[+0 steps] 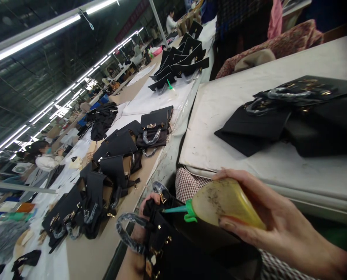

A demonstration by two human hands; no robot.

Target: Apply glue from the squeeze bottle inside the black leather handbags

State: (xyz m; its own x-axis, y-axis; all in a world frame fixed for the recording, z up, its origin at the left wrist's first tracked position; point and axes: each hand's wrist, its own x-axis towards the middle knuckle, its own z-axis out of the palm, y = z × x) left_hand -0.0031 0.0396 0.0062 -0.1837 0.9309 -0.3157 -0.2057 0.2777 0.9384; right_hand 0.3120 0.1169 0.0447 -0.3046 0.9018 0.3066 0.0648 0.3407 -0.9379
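My right hand [267, 214] is wrapped round a yellowish squeeze bottle [220, 202] with a green cap and a thin teal nozzle. The bottle is tilted, and its nozzle tip meets the top edge of a black handbag [185, 245] in my lap. Behind the bag's left side, my left hand [148, 202] grips its upper edge; most of those fingers are hidden by black material. The bag has gold-coloured fittings and a handle [129, 233] wrapped in clear plastic.
Several black handbags [118, 167] line the long table on the left. More black bag pieces [185, 58] stand farther along, near another green-capped bottle [170, 85]. On the right, black bags [293, 112] lie on a white padded table [202, 144]. People sit in the background.
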